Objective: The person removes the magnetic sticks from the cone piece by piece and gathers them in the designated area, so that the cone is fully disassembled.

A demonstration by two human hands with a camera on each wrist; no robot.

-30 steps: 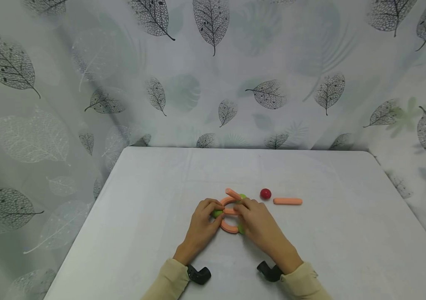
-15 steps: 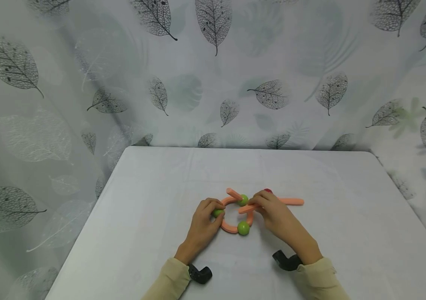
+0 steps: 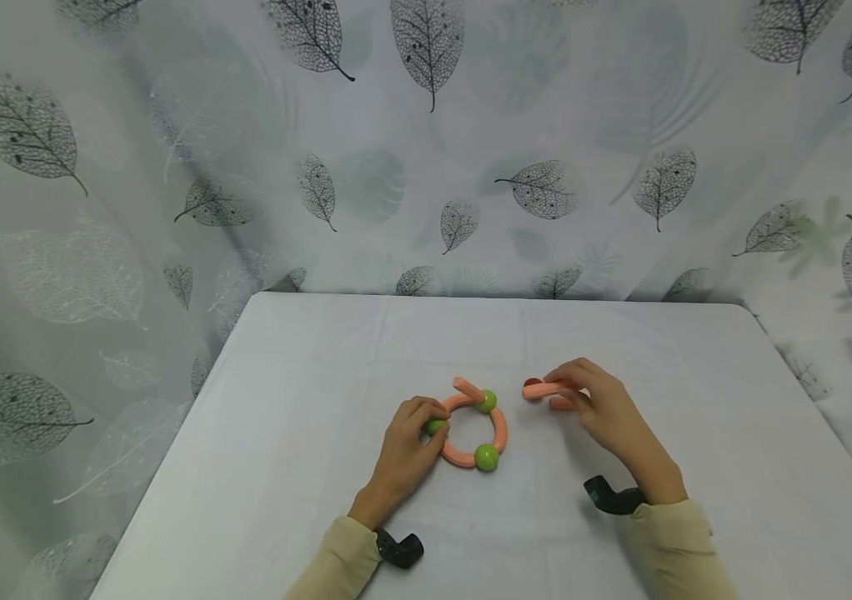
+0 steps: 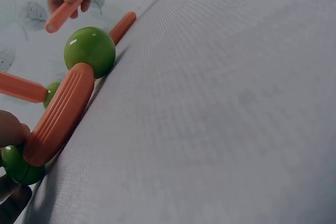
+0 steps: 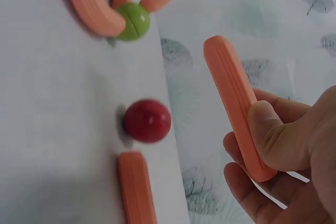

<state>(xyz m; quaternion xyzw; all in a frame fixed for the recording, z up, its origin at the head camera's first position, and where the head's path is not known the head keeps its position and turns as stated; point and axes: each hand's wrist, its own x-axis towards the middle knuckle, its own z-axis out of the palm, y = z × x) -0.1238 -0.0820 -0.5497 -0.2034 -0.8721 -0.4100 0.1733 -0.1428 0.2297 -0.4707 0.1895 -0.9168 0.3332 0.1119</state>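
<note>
The orange stick (image 5: 231,103) was above the tabletop (image 3: 306,417), right of the ring (image 3: 500,429), pinched between the thumb and fingers of the right hand (image 3: 604,407). At the ring's left side, the fingers of the left hand (image 3: 407,440) pinched a green ball (image 3: 436,427). A red ball (image 5: 147,120) and a second stick (image 5: 137,192) lay near the right hand.

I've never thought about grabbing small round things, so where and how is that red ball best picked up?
Probably from above, pinching the red ball front and back across its widest middle. It is round and shows no handle, and the loose orange stick lies close on its right, crowding that side. The held orange stick would likely need setting down first.
</note>
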